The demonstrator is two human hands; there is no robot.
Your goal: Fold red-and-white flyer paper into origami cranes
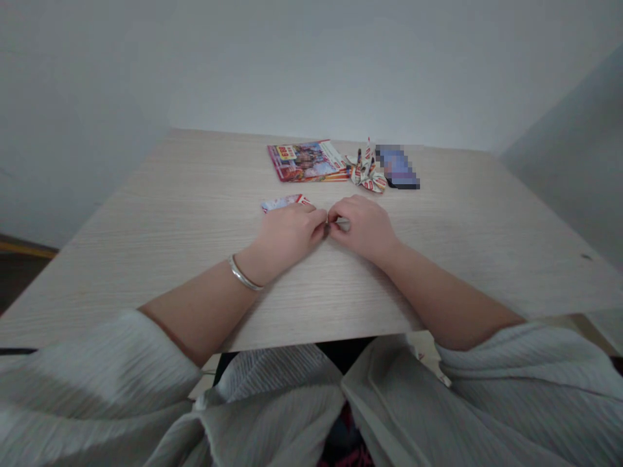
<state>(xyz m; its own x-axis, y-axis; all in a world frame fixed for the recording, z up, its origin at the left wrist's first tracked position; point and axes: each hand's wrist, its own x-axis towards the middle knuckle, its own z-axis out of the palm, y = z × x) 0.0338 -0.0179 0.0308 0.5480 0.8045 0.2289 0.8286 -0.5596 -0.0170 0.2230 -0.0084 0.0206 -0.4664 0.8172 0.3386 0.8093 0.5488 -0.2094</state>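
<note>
Near the middle of the table, my left hand and my right hand meet fingertip to fingertip. Both pinch a piece of printed paper, whose red, white and bluish part shows beyond my left hand. Most of this paper is hidden under the fingers, so its folded shape cannot be made out. A small pale bit shows between the thumb and forefinger of my right hand. A silver bangle circles my left wrist.
Toward the back of the table lies a small stack of colourful printed leaflets. Beside it stands a folded paper figure, and right of that a phone-like dark-edged object, blurred by pixelation. A wall rises behind.
</note>
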